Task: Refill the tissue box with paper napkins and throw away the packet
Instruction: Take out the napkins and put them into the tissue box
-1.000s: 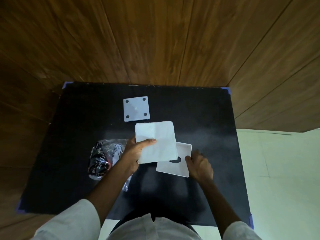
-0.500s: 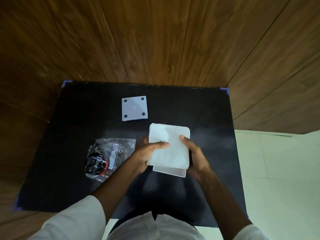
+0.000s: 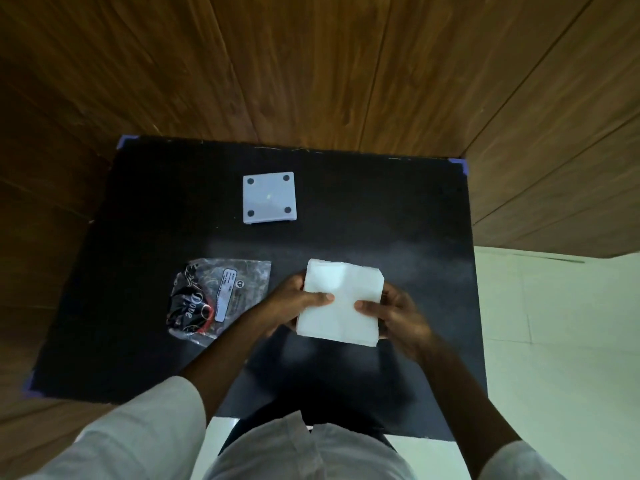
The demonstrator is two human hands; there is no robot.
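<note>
Just right of the frame's centre, both hands grip a white stack of paper napkins [image 3: 341,301] over the black bench [image 3: 398,209]: the left hand [image 3: 294,301] clasps its left edge with the thumb laid across the top, and the right hand [image 3: 398,311] clasps the right edge the same way. The tissue box itself is hidden under the stack. Left of the hands the empty clear packet [image 3: 216,299] lies flat on the bench, and toward the upper middle a white square panel [image 3: 269,197] with four dark dots rests well apart.

A black table [image 3: 398,209] stands against wood panelling [image 3: 311,64], beside perhaps tiled floor [image 3: 561,323].
</note>
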